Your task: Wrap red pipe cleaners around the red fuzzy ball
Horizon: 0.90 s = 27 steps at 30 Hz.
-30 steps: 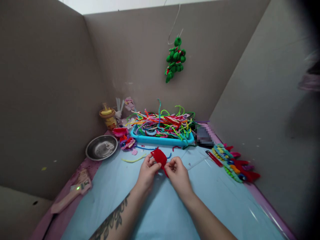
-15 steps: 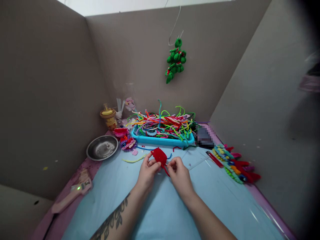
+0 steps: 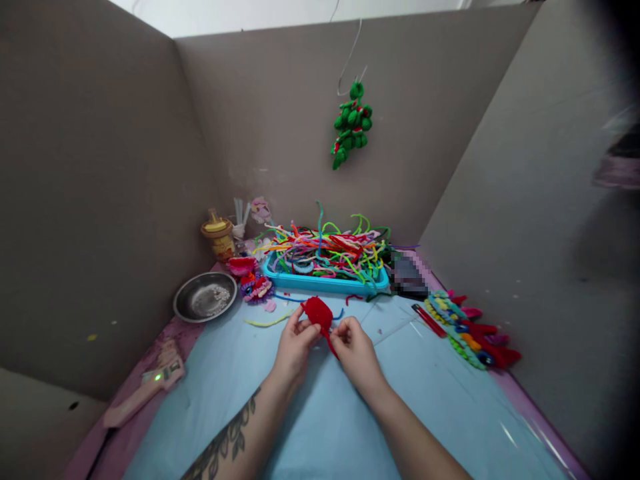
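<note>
Holding the red fuzzy piece (image 3: pixel 319 313) over the blue-covered worktop (image 3: pixel 210 413), just beyond both hands and slightly left of the gap between them; gripping its lower left edge with the left hand (image 3: pixel 296 350), thumb pressed on top, fingers curled in behind, mostly closed rather than spread; pinching at the narrow tail (image 3: pixel 331 345) with thumb and fingertips of the right hand (image 3: pixel 357 353), closed up almost completely; cannot tell exactly where along the tail, with the contact partly hidden by fingers; nearer to the left hand by its broad body, nearer to the right by its tail; running lengthwise on a slant, from far left to near right; pointing forward with its rounded end, towards the blue tray (image 3: pixel 320 283) heaped with fuzzy stems (image 3: pixel 350 245), without touching it; pointing back and rightward with its thin end, by the right fingertips; set near a loose yellow strand (image 3: pixel 269 323) on the left; well apart from the metal bowl (image 3: pixel 182 309) at far left and the slim red tool (image 3: pixel 431 321) at right.
</note>
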Each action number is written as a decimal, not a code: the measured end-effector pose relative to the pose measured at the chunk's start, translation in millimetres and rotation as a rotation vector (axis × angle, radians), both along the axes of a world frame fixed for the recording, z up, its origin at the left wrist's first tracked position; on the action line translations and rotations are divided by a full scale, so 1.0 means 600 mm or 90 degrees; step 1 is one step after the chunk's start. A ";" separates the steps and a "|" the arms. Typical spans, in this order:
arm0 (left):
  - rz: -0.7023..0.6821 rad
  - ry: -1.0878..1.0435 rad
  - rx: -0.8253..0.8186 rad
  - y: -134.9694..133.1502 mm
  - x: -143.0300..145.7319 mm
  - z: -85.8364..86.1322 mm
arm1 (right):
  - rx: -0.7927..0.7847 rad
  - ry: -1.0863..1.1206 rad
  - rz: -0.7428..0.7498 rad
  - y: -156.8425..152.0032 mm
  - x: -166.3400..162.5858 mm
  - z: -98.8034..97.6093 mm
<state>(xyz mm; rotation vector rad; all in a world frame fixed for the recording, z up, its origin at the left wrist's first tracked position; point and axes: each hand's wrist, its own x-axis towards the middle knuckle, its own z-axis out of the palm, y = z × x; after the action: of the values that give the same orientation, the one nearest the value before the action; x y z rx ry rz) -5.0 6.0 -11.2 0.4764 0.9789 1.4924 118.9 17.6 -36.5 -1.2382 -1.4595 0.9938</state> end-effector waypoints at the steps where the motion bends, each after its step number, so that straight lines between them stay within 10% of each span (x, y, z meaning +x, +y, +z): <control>1: -0.002 -0.001 -0.004 0.000 0.000 0.000 | 0.002 0.004 0.001 0.000 0.000 0.001; 14: -0.042 0.058 -0.026 -0.002 0.002 -0.005 | 0.022 0.025 -0.030 -0.015 -0.007 0.025; 27: -0.081 0.314 0.085 -0.014 0.020 -0.002 | 0.308 -0.152 -0.045 -0.002 0.029 0.064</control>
<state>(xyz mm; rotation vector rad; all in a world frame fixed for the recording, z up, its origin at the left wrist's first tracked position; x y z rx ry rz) 7.2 -2.6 -12.2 1.0185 1.2045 1.3558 136.1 16.5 2.1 -1.0620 -1.7009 0.4141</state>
